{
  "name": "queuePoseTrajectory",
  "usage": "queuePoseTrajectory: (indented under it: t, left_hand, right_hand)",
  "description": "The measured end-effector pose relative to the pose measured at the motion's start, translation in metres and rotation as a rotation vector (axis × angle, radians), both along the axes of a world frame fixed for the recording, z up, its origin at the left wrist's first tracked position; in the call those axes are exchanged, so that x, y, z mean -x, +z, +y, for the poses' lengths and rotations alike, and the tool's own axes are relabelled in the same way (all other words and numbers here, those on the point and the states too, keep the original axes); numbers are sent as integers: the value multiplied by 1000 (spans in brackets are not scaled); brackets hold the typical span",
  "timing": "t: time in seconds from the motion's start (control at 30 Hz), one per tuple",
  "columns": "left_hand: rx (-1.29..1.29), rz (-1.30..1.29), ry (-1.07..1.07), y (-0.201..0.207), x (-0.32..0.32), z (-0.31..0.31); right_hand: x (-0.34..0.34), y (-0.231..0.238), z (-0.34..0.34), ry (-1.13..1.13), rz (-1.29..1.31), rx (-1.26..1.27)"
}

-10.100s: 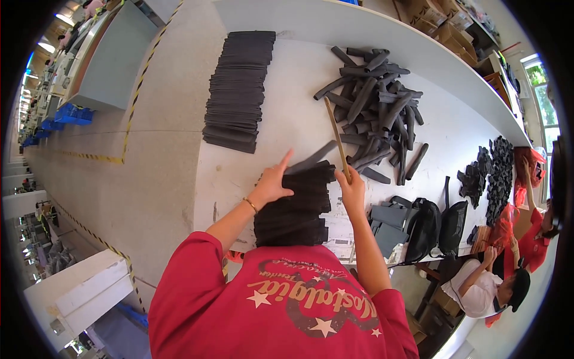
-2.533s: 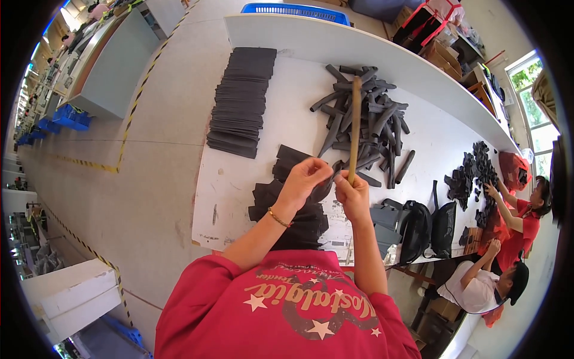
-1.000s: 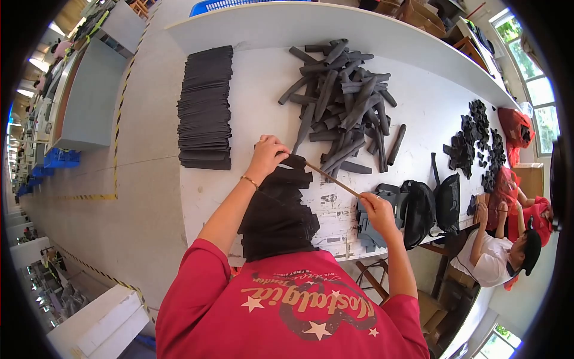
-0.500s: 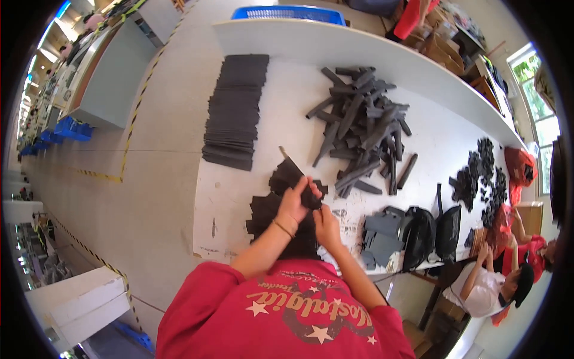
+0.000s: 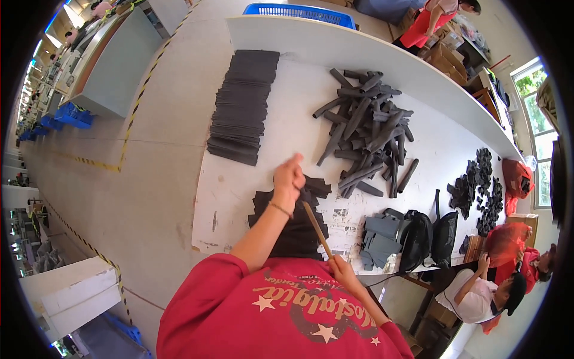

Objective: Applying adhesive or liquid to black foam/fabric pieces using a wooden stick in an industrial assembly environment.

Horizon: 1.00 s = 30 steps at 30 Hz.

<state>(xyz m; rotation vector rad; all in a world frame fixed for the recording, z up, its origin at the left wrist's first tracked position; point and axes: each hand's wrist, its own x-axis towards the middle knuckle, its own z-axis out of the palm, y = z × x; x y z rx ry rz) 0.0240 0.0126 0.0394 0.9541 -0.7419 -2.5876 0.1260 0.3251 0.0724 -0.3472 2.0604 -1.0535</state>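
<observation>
Black flat cloth strips (image 5: 318,189) lay piled on the white table (image 5: 293,134), bare from there to its left edge. The left hand (image 5: 289,181) was over them, grip unclear; apart, the right hand (image 5: 342,270) clasped a slim brown wooden stick (image 5: 317,228).

You wear the left camera of a fisheye pair on your head, aimed down and forward, with your shirt (image 5: 287,323), left hand (image 5: 289,181) and right hand (image 5: 342,269) near. Its field runs from the floor (image 5: 170,119) at left, across the table (image 5: 236,188), to the window (image 5: 544,134) at far right.
</observation>
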Motion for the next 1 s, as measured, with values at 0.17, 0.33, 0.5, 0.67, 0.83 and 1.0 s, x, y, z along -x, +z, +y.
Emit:
queuePoseTrajectory:
  t: [0.17, 0.33, 0.5, 0.67, 0.83, 1.0]
  left_hand:
    - [143, 65, 174, 8, 12, -35]
    - [-6, -201, -136, 44, -21, 42]
    - [-168, 67, -111, 21, 16, -8]
    - [-216, 194, 73, 17, 31, -74]
    - [-605, 54, -154, 9, 15, 41]
    - [-674, -29, 24, -8, 8, -1]
  right_hand:
    - [6, 43, 5, -25, 18, -61]
    - [13, 39, -2, -79, 38, -8]
    - [-2, 40, 17, 191, -87, 198]
    - [33, 86, 41, 55, -298, 83]
    - [91, 63, -93, -127, 404, 277]
    - [71, 76, -105, 6, -17, 497]
